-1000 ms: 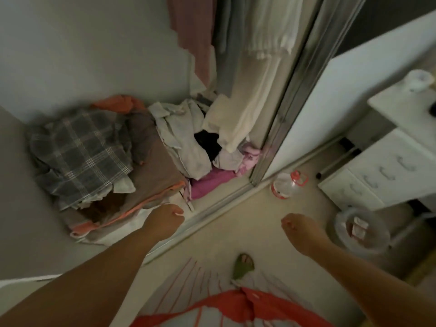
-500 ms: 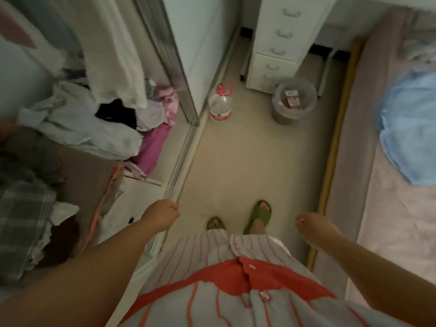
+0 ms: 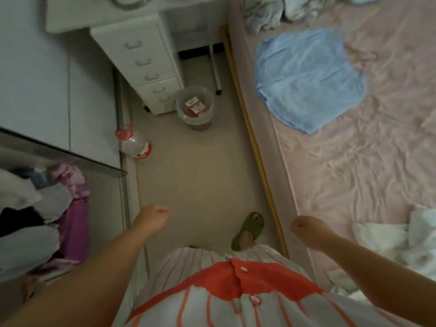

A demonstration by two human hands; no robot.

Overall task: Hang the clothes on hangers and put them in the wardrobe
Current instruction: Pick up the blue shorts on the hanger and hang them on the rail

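Note:
A light blue garment [image 3: 306,79] lies spread flat on the pink bed [image 3: 368,173] at the upper right. White clothes [image 3: 389,237] are bunched at the bed's near right edge. The open wardrobe [image 3: 113,172] is at the left, with a heap of white, black and purple clothes [image 3: 59,220] on its floor. My left hand [image 3: 151,220] hangs over the floor beside the wardrobe track, fingers loosely curled, holding nothing. My right hand [image 3: 306,228] hovers at the bed's edge, also loosely curled and empty. No hanger shows.
A white drawer unit [image 3: 144,64] stands at the top, with a clear bin [image 3: 194,107] beside it. A plastic water bottle with a red cap [image 3: 133,143] stands by the wardrobe door. My green slipper [image 3: 249,230] is on the beige floor.
My view has swung right, away from the wardrobe's clothes pile toward the bed. Both hands stay empty and have moved along with my body.

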